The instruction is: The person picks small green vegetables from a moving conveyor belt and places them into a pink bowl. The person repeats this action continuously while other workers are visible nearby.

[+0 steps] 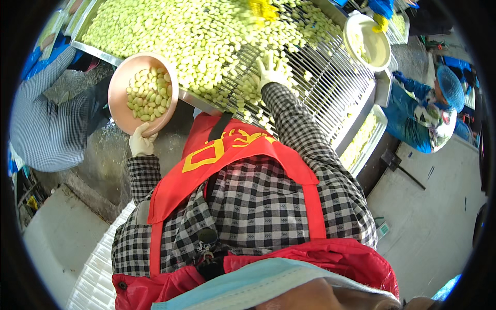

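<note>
My left hand (142, 142), in a pale glove, grips the lower rim of a pink plastic bowl (119, 100). The bowl is tilted towards me and holds a heap of small green and yellowish oval fruits or beans (149, 95); which they are I cannot tell. My right hand (272, 71), gloved as well, lies fingers apart on the slatted metal rack (325, 85), among loose pale green pieces (248, 87). A thick layer of the same pieces (174, 35) spreads over the metal-rimmed table (97, 53) beyond.
Across the rack, a blurred yellow glove (263, 9) reaches into the pieces. A cream bowl (379, 44) sits at the rack's right corner, another yellow-gloved hand (381, 23) at its rim. A white tray (364, 145) holds pieces below. People stand at left (54, 124) and right (422, 112).
</note>
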`<state>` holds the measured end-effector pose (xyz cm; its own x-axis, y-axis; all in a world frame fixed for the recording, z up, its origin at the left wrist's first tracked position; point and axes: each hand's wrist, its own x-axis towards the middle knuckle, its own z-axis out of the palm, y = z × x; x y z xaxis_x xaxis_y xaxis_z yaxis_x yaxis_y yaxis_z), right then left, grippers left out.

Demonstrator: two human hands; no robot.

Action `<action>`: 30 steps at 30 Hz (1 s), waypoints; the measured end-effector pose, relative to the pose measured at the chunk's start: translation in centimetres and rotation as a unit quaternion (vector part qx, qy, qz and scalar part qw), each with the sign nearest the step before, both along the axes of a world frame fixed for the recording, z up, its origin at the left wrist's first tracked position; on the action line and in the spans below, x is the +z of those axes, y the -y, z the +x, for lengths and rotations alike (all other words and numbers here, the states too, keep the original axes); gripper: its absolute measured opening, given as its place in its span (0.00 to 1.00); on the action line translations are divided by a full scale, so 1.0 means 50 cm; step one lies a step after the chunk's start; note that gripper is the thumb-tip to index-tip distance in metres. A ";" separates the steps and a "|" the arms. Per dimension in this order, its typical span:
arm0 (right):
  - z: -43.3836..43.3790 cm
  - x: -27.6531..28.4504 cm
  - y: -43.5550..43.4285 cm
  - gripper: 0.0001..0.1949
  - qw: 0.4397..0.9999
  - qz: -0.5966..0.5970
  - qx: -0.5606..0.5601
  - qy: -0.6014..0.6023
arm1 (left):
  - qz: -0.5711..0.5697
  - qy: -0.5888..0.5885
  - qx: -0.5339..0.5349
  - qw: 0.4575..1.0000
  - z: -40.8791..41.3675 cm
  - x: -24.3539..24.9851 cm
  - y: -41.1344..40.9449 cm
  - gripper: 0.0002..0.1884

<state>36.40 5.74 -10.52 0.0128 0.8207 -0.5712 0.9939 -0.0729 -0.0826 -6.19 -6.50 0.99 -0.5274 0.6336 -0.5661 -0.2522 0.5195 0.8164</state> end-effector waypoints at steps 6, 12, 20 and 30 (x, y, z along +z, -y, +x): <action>0.046 -0.033 0.232 0.33 0.987 -0.044 0.134 -0.070 | 0.043 -0.063 -0.166 0.983 -0.018 -0.040 -0.055 0.11; 0.113 -0.052 0.315 0.35 0.992 -0.018 0.011 -0.124 | 0.043 -0.031 -0.242 0.969 -0.010 -0.062 -0.116 0.15; -0.165 -0.030 0.096 0.27 0.927 0.086 0.296 -0.214 | 0.096 -0.186 -0.416 0.885 -0.014 -0.021 -0.152 0.14; -0.249 -0.101 -0.105 0.27 0.945 0.072 0.320 0.001 | -0.015 -0.028 -0.306 0.951 -0.075 -0.016 -0.161 0.14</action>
